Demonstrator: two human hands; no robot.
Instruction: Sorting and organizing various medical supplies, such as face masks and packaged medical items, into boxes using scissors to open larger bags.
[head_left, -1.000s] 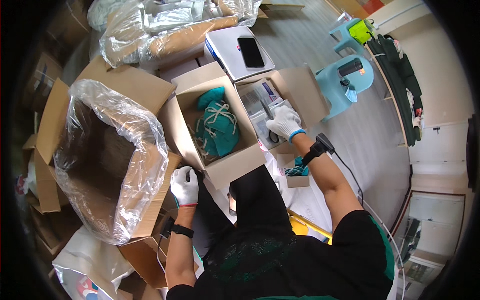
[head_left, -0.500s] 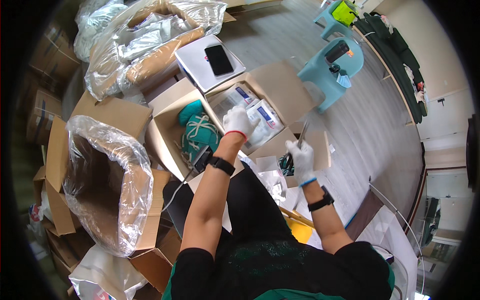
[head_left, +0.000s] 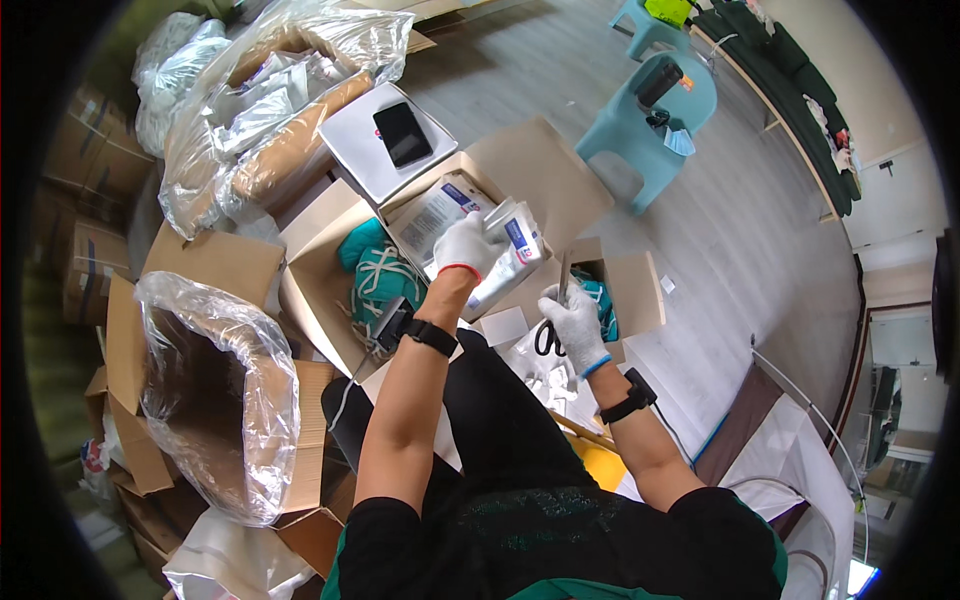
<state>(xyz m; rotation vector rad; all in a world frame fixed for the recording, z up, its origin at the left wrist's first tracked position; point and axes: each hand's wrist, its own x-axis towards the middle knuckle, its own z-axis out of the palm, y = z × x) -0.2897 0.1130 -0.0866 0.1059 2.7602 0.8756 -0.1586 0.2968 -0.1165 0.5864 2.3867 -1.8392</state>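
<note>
a: where are the scissors (head_left: 565, 272) in relation to the grip?

b: in the right hand (head_left: 575, 318), white glove, blue cuff. the fingers are closed around the middle; the blades stand up past the top of the fist and the black loops poke out on its left side.

a: and the left hand (head_left: 466, 247)?

b: white glove, red cuff, over the open carton (head_left: 538, 178). a white and blue packet (head_left: 522, 242) sits tilted just at its right side, by the fingertips. the fingers look curled toward it, but i can't tell whether they pinch it or only touch.

a: what's beside that?

b: another packet (head_left: 432, 208) lies flatter to the upper left of the hand. left of that carton, a second one has teal bundles (head_left: 382, 272) with white ties.

a: what's hidden?

b: the left edge of the tilted packet, behind the glove. the wrist device (head_left: 391, 322) on the left forearm covers part of the teal bundles. the scissors' middle is inside the right fist, and that hand overlaps the small carton (head_left: 637, 290) behind it. at the top, the far blue stool (head_left: 650, 32) is cut off.
</note>
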